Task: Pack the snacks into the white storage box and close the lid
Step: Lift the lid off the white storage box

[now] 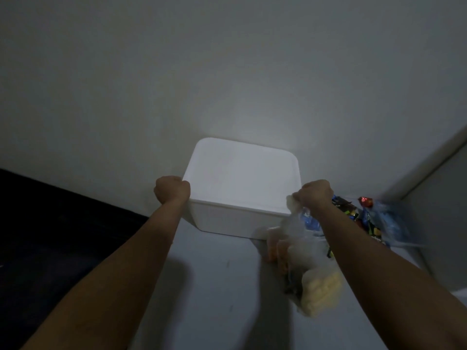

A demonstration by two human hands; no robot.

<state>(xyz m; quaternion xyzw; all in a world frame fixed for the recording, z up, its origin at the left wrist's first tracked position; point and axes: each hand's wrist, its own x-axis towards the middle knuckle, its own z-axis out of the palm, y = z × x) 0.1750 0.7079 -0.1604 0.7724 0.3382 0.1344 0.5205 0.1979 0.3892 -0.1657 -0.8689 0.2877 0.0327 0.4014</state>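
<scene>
On the desk, the left hand [171, 189] grips the lidded white box [241, 184] at its edge while the right hand's [316, 194] fingers pinch a clear snack bag [309, 269] beside it; the lid likely must come off next.

White storage box [240, 195]: lid [242, 173] on, upright against the wall. Clear bag of yellow and orange snacks [308, 271] at its 4 o'clock, lifted by its top. Dark and blue snack packets [374, 218] at 3 o'clock.
</scene>
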